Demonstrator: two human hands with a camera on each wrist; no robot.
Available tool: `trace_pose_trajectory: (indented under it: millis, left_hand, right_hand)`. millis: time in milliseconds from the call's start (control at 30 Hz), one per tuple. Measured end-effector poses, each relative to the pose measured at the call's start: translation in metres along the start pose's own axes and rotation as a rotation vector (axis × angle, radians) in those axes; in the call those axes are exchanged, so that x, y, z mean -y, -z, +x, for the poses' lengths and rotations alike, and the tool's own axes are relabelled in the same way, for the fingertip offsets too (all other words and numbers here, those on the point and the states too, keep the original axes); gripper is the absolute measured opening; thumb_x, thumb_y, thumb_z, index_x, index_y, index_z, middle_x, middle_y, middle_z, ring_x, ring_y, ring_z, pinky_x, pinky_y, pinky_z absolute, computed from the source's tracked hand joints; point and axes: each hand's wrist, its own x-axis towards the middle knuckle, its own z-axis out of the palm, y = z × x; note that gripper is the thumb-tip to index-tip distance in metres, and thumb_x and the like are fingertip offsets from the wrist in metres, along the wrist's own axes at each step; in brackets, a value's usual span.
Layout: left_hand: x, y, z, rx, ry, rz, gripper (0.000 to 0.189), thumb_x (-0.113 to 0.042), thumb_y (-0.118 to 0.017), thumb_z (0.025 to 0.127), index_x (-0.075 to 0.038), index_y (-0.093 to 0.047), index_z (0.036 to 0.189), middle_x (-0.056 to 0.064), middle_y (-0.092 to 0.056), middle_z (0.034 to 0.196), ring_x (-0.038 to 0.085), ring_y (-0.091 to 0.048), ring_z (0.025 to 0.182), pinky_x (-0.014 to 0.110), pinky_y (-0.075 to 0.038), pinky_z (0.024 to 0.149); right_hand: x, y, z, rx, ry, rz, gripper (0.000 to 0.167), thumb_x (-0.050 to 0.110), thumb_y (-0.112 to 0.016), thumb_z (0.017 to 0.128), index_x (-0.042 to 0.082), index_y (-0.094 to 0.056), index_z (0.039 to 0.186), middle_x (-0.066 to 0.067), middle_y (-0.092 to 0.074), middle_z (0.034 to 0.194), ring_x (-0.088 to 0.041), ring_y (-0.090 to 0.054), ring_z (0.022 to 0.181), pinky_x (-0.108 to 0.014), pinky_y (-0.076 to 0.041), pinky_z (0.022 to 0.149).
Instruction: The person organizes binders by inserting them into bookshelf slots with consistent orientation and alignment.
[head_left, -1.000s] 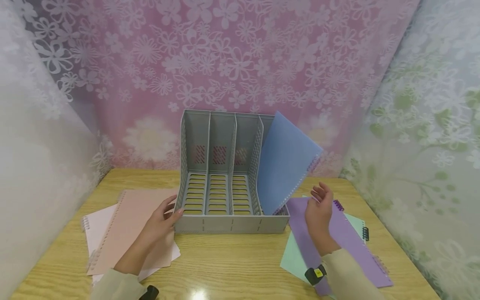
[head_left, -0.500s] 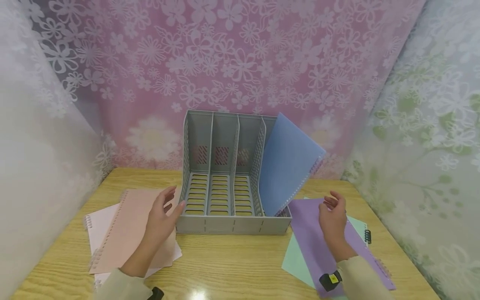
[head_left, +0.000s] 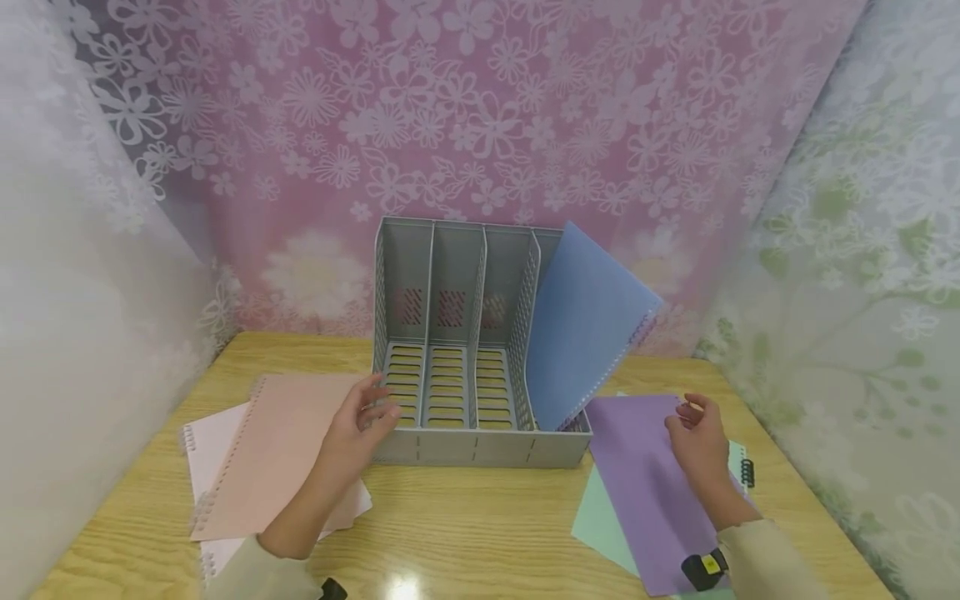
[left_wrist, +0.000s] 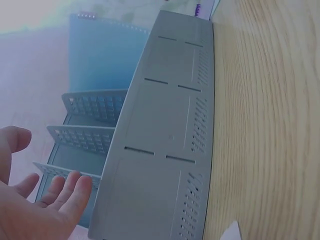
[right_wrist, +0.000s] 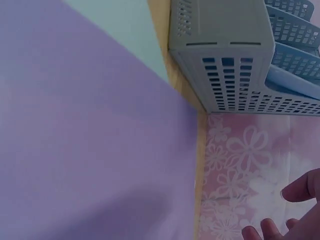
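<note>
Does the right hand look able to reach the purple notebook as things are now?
Probably yes: the right hand looks empty and close above the purple notebook, with nothing seen lying between them.

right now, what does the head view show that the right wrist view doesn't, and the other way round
Only the head view shows the left hand, the peach notebook and the pale notebook beneath it.

Only the right wrist view shows the holed outer side of the rack.

Both show the right hand, purple notebook, green notebook, blue notebook, table and pink cloth.
</note>
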Motion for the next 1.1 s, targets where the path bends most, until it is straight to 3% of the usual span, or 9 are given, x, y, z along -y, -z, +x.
trace_pose_trajectory:
  millis: [233,367,467,633,767,967,1100]
  left_hand:
    - [-0.007,-0.012,-0.007,0.079,0.028,-0.054,0.055,-0.021,-0.058,0.099,-0.014,-0.033,0.147,0.015,-0.046,0.140,0.034,-0.050,0.126,0.044,-0.043,0.105]
    - [-0.010,-0.022,-0.011,0.130,0.099,-0.108,0.054,-0.021,-0.060,0.097,-0.015,-0.036,0.146,0.013,-0.049,0.138,0.033,-0.052,0.124,0.048,-0.043,0.105]
    - [-0.012,-0.029,-0.014,0.197,0.118,-0.153,0.058,-0.025,-0.061,0.097,-0.013,-0.035,0.147,0.016,-0.047,0.140,0.034,-0.050,0.125,0.048,-0.043,0.104]
    - [-0.011,-0.043,-0.016,0.330,0.118,-0.236,0.059,-0.024,-0.059,0.098,-0.008,-0.031,0.148,0.025,-0.041,0.143,0.041,-0.045,0.128,0.044,-0.048,0.101]
    - [-0.010,-0.057,-0.015,0.389,0.130,-0.279,0.058,-0.023,-0.059,0.098,-0.006,-0.033,0.147,0.028,-0.042,0.142,0.040,-0.047,0.126,0.043,-0.050,0.098]
    - [-0.011,-0.076,-0.019,0.450,0.169,-0.342,0.058,-0.024,-0.058,0.099,-0.004,-0.032,0.148,0.027,-0.046,0.140,0.032,-0.055,0.119,0.045,-0.050,0.097]
    - [-0.010,-0.087,-0.019,0.450,0.195,-0.371,0.060,-0.023,-0.059,0.098,-0.003,-0.032,0.147,0.026,-0.048,0.139,0.030,-0.058,0.116,0.043,-0.052,0.096]
  right_hand:
    - [-0.013,0.009,0.013,0.044,0.064,-0.161,0.039,0.011,-0.055,0.092,-0.005,-0.050,0.127,-0.027,-0.061,0.115,-0.038,-0.059,0.102,-0.026,-0.044,0.070]
    - [-0.023,0.016,0.019,0.095,0.091,-0.230,0.033,0.015,-0.054,0.093,-0.005,-0.057,0.119,-0.027,-0.063,0.108,-0.035,-0.059,0.094,-0.030,-0.044,0.065]
    - [-0.027,0.021,0.022,0.152,0.118,-0.263,0.031,0.018,-0.054,0.095,-0.005,-0.059,0.115,-0.028,-0.063,0.109,-0.037,-0.060,0.094,-0.031,-0.044,0.064]
    - [-0.028,0.026,0.024,0.237,0.109,-0.278,0.036,0.023,-0.054,0.097,-0.008,-0.059,0.115,-0.031,-0.062,0.111,-0.037,-0.063,0.091,-0.030,-0.046,0.061]
    - [-0.034,0.029,0.028,0.287,0.083,-0.286,0.041,0.027,-0.054,0.097,-0.008,-0.057,0.118,-0.031,-0.061,0.111,-0.036,-0.063,0.091,-0.031,-0.048,0.062]
    - [-0.048,0.034,0.037,0.310,0.037,-0.330,0.052,0.033,-0.055,0.097,-0.009,-0.049,0.127,-0.035,-0.056,0.121,-0.045,-0.058,0.101,-0.045,-0.051,0.072]
    - [-0.053,0.039,0.041,0.319,0.017,-0.338,0.060,0.037,-0.054,0.097,-0.011,-0.043,0.130,-0.036,-0.053,0.124,-0.047,-0.057,0.104,-0.049,-0.051,0.075]
